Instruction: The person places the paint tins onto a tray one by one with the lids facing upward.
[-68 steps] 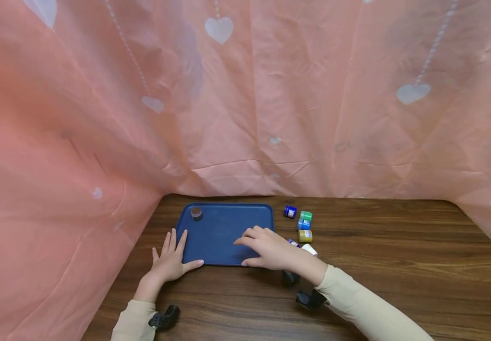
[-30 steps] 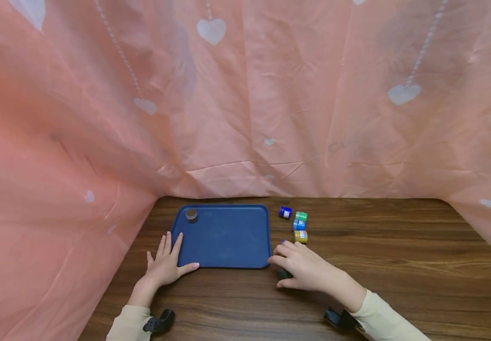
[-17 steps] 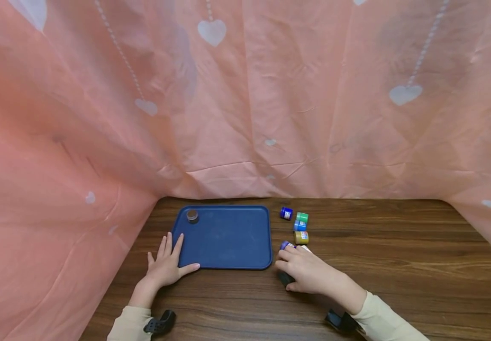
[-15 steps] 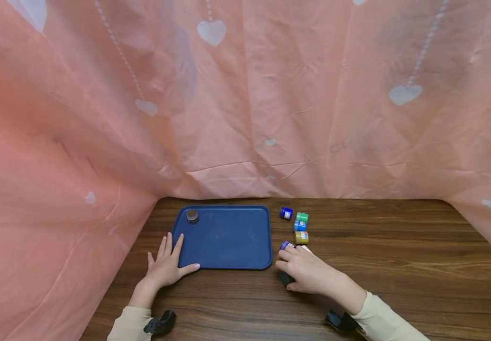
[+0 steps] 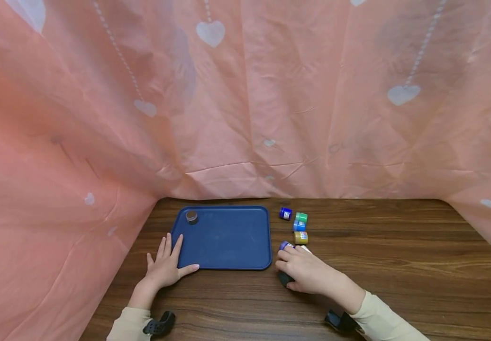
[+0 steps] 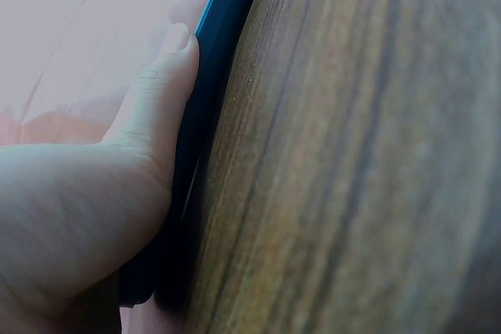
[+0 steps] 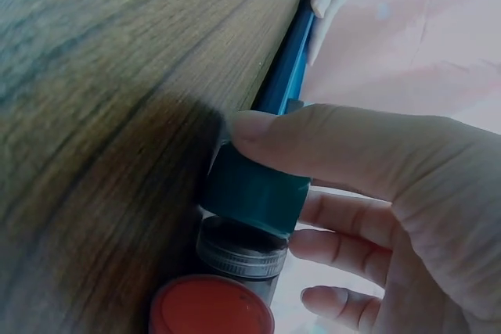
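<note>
My left hand (image 5: 162, 267) rests with spread, straight fingers on the front left corner of a blue tray (image 5: 228, 265); in the left wrist view its thumb (image 6: 156, 91) lies along the tray's rim. Just right of the tray, my right hand (image 5: 307, 271) pinches a dark green paint jar (image 7: 258, 193) between thumb and fingers, low at the table. Below that jar in the right wrist view are a jar with a ridged grey lid (image 7: 239, 248) and a red-topped jar (image 7: 211, 307). A purple jar (image 5: 286, 245) and a partly hidden white one (image 5: 305, 248) lie by my fingers.
A brown-topped jar (image 5: 192, 217) stands in the tray's far left corner. Beyond my right hand lie a yellow jar (image 5: 300, 237), a light blue jar (image 5: 299, 226), a green jar (image 5: 301, 217) and a dark blue jar (image 5: 286, 213). Pink curtain (image 5: 245, 142) encloses the wooden table (image 5: 399, 246).
My right hand has moved from over the tray rightward to the jars, and its fingers have closed around the dark green one. The left hand stays at the tray's corner.
</note>
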Available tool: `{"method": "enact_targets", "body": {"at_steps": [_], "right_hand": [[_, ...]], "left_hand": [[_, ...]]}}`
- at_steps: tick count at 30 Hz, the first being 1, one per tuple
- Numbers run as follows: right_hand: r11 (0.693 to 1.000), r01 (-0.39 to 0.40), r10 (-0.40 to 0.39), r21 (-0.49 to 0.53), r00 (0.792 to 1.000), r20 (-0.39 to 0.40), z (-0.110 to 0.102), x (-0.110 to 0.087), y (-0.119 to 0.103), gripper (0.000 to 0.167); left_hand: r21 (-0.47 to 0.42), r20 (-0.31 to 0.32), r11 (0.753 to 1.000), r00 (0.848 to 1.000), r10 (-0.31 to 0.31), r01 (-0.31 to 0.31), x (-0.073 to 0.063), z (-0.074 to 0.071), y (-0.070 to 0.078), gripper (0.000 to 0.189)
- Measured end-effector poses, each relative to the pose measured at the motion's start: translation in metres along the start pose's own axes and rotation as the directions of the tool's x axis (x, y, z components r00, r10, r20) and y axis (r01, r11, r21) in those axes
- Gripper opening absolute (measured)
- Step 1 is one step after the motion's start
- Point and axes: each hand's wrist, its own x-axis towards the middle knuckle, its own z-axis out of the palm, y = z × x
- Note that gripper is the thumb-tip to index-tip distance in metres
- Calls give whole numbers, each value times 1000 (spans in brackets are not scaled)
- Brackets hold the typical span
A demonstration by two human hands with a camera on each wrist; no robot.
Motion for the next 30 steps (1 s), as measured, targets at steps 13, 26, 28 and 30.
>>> {"method": "enact_targets", "body": {"at_steps": [13, 26, 28, 30], "right_hand": [[996, -8, 11, 91, 999, -33, -2, 0, 5, 35], [990, 21, -4, 136, 992, -127, -2, 5, 9, 30], [992, 29, -11, 124, 990, -143, -3, 7, 11, 31], [993, 38, -20, 113, 987, -162, -4, 9, 13, 32]], "left_hand": [[5, 5, 1000, 1000, -2, 2, 1, 0, 0, 113], [19, 5, 1000, 1000, -2, 2, 2, 2, -2, 114], [17, 5, 1000, 1000, -5, 5, 1, 1, -2, 114], [14, 6, 1000, 1000, -8, 8, 0, 0, -1, 114]]}}
